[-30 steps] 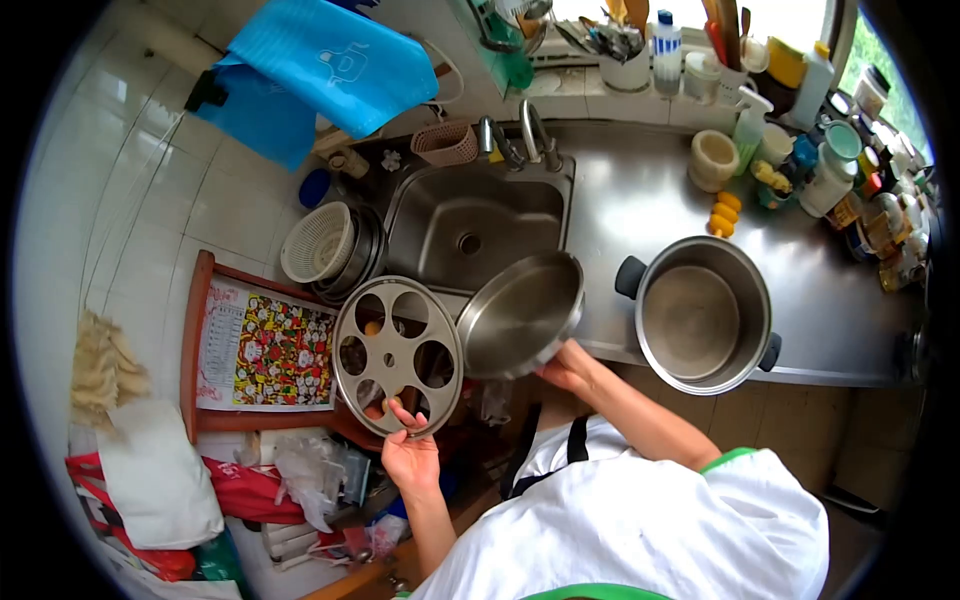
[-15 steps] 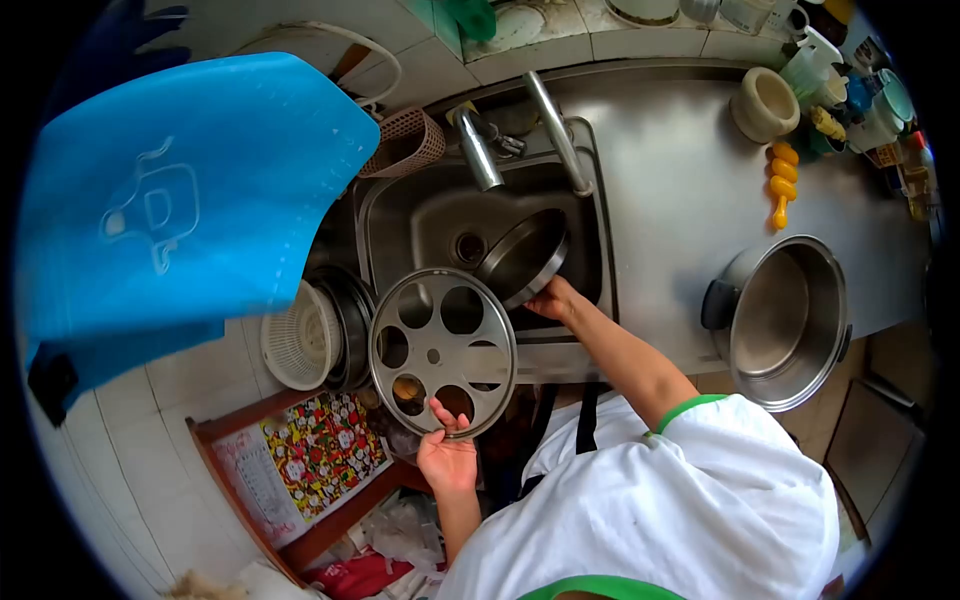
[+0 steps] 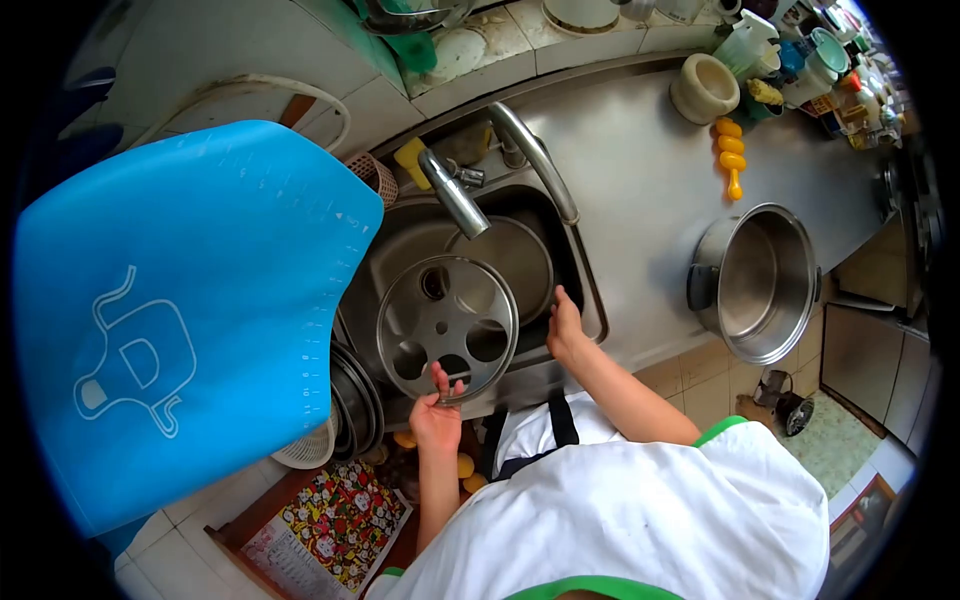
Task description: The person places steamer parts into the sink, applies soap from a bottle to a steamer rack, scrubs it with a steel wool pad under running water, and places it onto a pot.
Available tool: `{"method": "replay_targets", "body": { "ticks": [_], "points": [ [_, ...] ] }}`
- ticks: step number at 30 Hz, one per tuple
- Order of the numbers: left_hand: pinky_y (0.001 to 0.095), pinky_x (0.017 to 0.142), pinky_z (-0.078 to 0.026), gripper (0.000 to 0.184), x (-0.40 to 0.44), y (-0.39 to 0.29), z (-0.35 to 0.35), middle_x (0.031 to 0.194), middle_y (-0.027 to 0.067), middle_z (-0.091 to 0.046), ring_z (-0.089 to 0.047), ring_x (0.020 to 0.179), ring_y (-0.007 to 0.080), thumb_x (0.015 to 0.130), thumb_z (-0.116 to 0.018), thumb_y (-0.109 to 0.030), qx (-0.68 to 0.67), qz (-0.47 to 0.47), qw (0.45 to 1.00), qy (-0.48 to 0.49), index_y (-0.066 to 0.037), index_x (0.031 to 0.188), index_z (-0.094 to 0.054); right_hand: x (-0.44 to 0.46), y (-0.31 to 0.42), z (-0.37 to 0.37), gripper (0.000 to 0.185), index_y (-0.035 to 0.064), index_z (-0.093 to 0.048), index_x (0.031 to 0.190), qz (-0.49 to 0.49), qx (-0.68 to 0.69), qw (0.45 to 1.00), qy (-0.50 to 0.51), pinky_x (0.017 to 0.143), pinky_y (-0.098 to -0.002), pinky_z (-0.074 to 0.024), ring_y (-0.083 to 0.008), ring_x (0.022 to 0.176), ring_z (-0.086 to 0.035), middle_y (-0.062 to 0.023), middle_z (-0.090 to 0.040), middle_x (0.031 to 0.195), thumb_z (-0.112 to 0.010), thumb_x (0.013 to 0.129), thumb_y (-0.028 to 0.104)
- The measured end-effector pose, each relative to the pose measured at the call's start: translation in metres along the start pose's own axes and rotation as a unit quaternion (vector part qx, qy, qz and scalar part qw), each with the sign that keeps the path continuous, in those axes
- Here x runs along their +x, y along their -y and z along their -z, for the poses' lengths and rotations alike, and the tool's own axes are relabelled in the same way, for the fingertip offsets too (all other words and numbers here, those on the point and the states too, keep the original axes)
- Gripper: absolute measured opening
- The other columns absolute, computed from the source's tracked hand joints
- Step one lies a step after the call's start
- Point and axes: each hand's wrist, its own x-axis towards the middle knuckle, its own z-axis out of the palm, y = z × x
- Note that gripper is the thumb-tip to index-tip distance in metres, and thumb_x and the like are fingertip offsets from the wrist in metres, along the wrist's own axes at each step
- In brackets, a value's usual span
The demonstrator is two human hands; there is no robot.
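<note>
My left hand (image 3: 438, 415) grips the near rim of a round metal steamer plate (image 3: 443, 318) with large holes, held tilted over the front left of the sink. Inside the sink (image 3: 395, 240), a shallow steel pan (image 3: 520, 250) lies towards the right side, partly behind the plate. My right hand (image 3: 566, 325) is beside the pan's right edge, fingers extended and holding nothing. The chrome faucet (image 3: 540, 165) arches over the sink's back right.
A large steel pot (image 3: 765, 285) stands on the counter at right, with a yellow mould (image 3: 731, 160) and a stone mortar (image 3: 705, 90) behind it. A blue sheet (image 3: 200, 310) hangs at left, near stacked bowls (image 3: 355, 405).
The steel pan has gone down into the sink and my right hand has let go of it. My left hand has brought the plate over the sink. The camera view has shifted.
</note>
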Motion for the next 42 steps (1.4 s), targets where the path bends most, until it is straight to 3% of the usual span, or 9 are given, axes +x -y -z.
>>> {"method": "replay_targets", "body": {
  "ticks": [5,21,24,26,27,29,33,36,42],
  "points": [
    [0.0459,0.098,-0.044,0.052,0.071,0.034,0.013,0.13,0.0089,-0.053,-0.052,0.118,0.0197,0.078,-0.038,0.001,0.002,0.029,1.0,-0.002,-0.002,0.13,-0.042,-0.023,0.032,-0.038,0.056,0.0045,-0.03,0.141,0.257,-0.272,0.915,0.152,0.106,-0.0315,-0.0284,-0.0214,0.13,-0.036,-0.0128,-0.035,0.142,-0.05,0.093,0.022],
    [0.0389,0.079,-0.053,0.018,0.163,0.094,-0.025,0.111,0.0195,-0.061,-0.06,0.082,0.0235,0.096,-0.045,-0.009,0.231,0.072,0.97,-0.032,0.005,0.106,-0.05,-0.047,0.098,-0.055,0.049,0.0085,-0.038,0.138,0.255,-0.347,0.888,0.162,0.105,-0.0307,-0.0305,-0.0179,0.127,-0.04,-0.0058,-0.04,0.141,-0.052,0.092,0.018],
    [0.0393,0.079,-0.053,0.018,0.171,0.082,-0.025,0.11,0.0188,-0.062,-0.06,0.082,0.0229,0.096,-0.043,-0.009,0.24,0.085,0.967,-0.01,0.003,0.108,-0.05,-0.054,0.099,-0.076,0.051,0.008,-0.034,0.14,0.346,-0.362,0.833,0.235,0.107,-0.0323,-0.029,-0.0192,0.131,-0.037,-0.0075,-0.04,0.142,-0.05,0.093,0.014],
    [0.0365,0.074,-0.055,0.015,0.174,0.076,-0.025,0.103,0.0179,-0.064,-0.062,0.079,0.0221,0.097,-0.041,-0.008,0.24,0.078,0.967,0.02,-0.001,0.108,-0.048,-0.061,0.105,-0.102,0.055,0.0086,-0.03,0.143,0.537,-0.459,0.647,0.287,0.108,-0.0324,-0.0272,-0.0219,0.133,-0.035,-0.0106,-0.038,0.143,-0.049,0.092,0.008],
    [0.0364,0.074,-0.054,0.014,0.17,0.073,-0.03,0.103,0.0168,-0.064,-0.062,0.081,0.0214,0.097,-0.041,-0.008,0.245,0.081,0.966,0.016,-0.002,0.107,-0.049,-0.052,0.106,-0.116,0.055,0.0086,-0.03,0.143,0.536,-0.46,0.647,0.289,0.108,-0.0324,-0.0272,-0.0219,0.133,-0.035,-0.0106,-0.038,0.143,-0.049,0.092,0.008],
    [0.0366,0.075,-0.054,0.014,0.168,0.069,-0.028,0.103,0.0161,-0.064,-0.062,0.082,0.0207,0.097,-0.041,-0.008,0.235,0.081,0.968,0.026,-0.002,0.106,-0.049,-0.034,0.109,-0.142,0.057,0.0087,-0.03,0.143,0.623,-0.482,0.513,0.34,0.108,-0.0319,-0.0283,-0.0249,0.132,-0.036,-0.0133,-0.039,0.142,-0.05,0.09,0.004],
    [0.0369,0.077,-0.053,0.017,0.163,0.071,-0.021,0.104,0.0131,-0.065,-0.062,0.082,0.0183,0.098,-0.041,-0.011,0.195,0.089,0.976,0.025,-0.002,0.107,-0.051,-0.046,0.116,-0.157,0.053,0.0105,-0.047,0.133,0.527,-0.497,0.588,0.36,0.105,-0.0352,-0.034,-0.0294,0.128,-0.041,-0.012,-0.049,0.134,-0.044,0.081,-0.003],
    [0.0365,0.078,-0.053,0.019,0.164,0.077,-0.014,0.106,0.0117,-0.065,-0.062,0.081,0.0173,0.098,-0.042,-0.012,0.158,0.087,0.983,0.026,-0.001,0.11,-0.051,-0.078,0.119,-0.146,0.054,0.0104,-0.047,0.132,0.493,-0.634,0.502,0.321,0.106,-0.0358,-0.0334,-0.0297,0.129,-0.039,-0.0125,-0.048,0.134,-0.043,0.081,-0.004],
    [0.0361,0.08,-0.053,0.021,0.158,0.073,-0.023,0.108,0.0104,-0.064,-0.061,0.08,0.0153,0.098,-0.043,-0.012,0.134,0.09,0.986,0.029,-0.001,0.114,-0.051,-0.027,0.118,-0.137,0.057,0.0062,-0.042,0.136,0.544,-0.507,0.541,0.393,0.111,-0.0329,-0.0256,-0.0264,0.135,-0.033,-0.0112,-0.039,0.144,-0.044,0.08,-0.005]
  ]
}}
